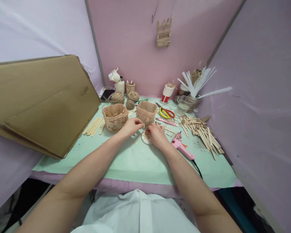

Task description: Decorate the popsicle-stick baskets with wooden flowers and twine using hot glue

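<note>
My left hand (133, 125) is closed in a pinch in front of the right-hand woven basket (146, 110); whatever is between its fingertips is too small to make out. Beside it, my right hand (157, 134) has its fingers curled down over a small round pale disc (145, 138) lying on the table. The right fingertips are partly hidden, and I cannot make out what they hold. A second woven basket (115, 119), with thin wooden pieces inside, stands just left of my left hand. A pink glue gun (183, 149) lies to the right of my right hand.
A large cardboard sheet (46, 103) leans at the left. Wooden sticks (203, 131) are heaped at the right, near scissors (168, 112) and a pink cutter (167, 121). Twine balls (133, 96), a red-and-white cup (167, 93) and white glue sticks (196, 82) stand behind.
</note>
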The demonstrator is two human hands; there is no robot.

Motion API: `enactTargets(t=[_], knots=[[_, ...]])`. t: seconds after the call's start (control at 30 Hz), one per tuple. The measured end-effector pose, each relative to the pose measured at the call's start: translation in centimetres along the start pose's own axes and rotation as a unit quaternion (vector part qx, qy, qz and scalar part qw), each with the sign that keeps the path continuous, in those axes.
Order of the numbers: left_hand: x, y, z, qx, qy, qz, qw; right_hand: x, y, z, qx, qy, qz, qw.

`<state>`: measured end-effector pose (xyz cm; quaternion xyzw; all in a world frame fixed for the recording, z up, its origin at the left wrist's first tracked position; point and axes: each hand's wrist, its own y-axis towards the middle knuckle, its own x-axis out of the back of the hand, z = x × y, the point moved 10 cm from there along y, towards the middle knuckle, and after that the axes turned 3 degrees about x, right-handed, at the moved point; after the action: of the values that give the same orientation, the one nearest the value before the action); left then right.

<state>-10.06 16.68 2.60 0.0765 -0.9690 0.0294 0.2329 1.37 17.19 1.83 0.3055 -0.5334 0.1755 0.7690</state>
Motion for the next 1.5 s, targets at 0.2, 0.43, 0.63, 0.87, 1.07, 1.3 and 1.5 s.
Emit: enactTargets(t=[0.2,0.43,0.63,0.87,1.07,1.3,1.5], knots=[[-0.1,0.1,0.0,-0.009,0.006,0.005,1.000,0.0,0.2,0.2,0.000,0.006,0.010,1.000],[-0.1,0.2,0.2,-0.007,0.008,0.003,1.000,-0.2,0.3,0.2,-0.013,0.007,0.023,1.000],[-0.2,0.2,0.2,-0.012,0.006,0.008,1.000,0.0,0.3,-0.4,-0.011,0.011,0.010,1.000],[-0.2,0.3,0.1,-0.016,0.008,0.004,1.000,0.0,0.2,0.5,0.015,-0.004,0.025,1.000],[-0.3,0.3,0.2,-0.015,-0.007,0.004,1.000,0.1,0.2,0.4,-0.001,-0.052,0.031,0.998],[0.0,0.1,0.0,-0.009,-0.007,-0.004,1.000,0.2,0.1,0.4,-0.005,-0.026,0.020,0.999],[-0.5,-0.1,0.0,0.010,-0.076,0.014,0.997,2.0,-0.2,-1.8,-0.075,0.244,-0.078,0.964]])
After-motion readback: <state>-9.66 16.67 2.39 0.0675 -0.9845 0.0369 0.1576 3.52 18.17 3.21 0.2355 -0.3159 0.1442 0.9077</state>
